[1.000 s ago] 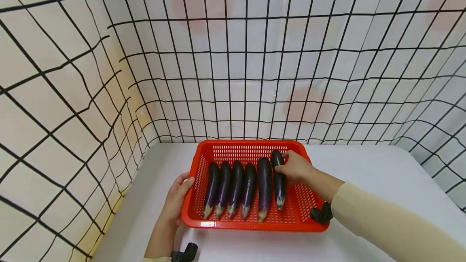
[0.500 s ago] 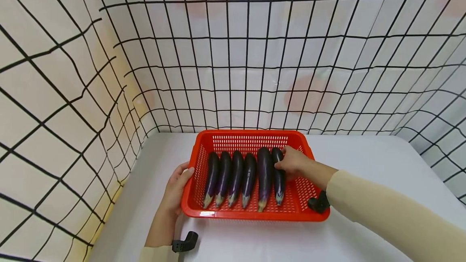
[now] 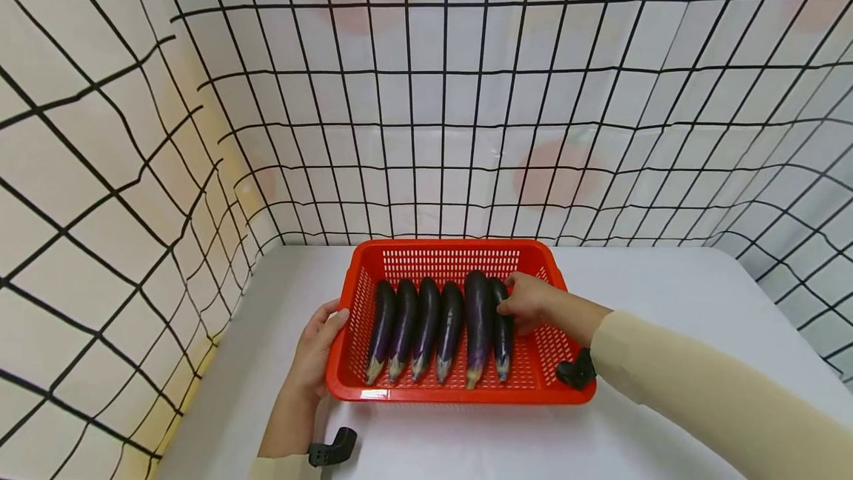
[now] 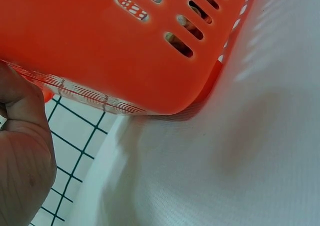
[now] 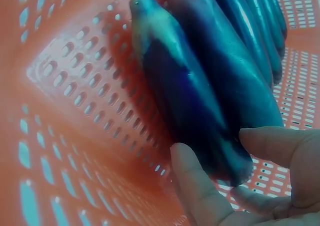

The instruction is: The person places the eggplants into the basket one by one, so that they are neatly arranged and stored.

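Observation:
Several dark purple eggplants lie side by side in a red plastic basket [image 3: 460, 395]. My left hand [image 3: 313, 350] grips the basket's left rim, thumb over the top. In the left wrist view, part of that hand [image 4: 22, 151] shows beside the red wall. My right hand [image 3: 529, 302] reaches inside from the right and holds the rightmost eggplant [image 3: 503, 339] near its rounded far end. The right wrist view shows fingers on both sides of this eggplant [image 5: 185, 85]. It lies against a thicker eggplant [image 3: 478, 324], all pale stem ends toward me.
The basket stands on a white tabletop [image 3: 660, 295]. A black wire grid [image 3: 446, 124] over white sheeting rises behind it and along both sides. Slotted basket floor [image 5: 95, 70] shows to the right of the eggplants.
My right hand has moved the rightmost eggplant left and down, closing the gap to the thicker one. The left hand keeps its hold on the rim. The head view has shifted slightly.

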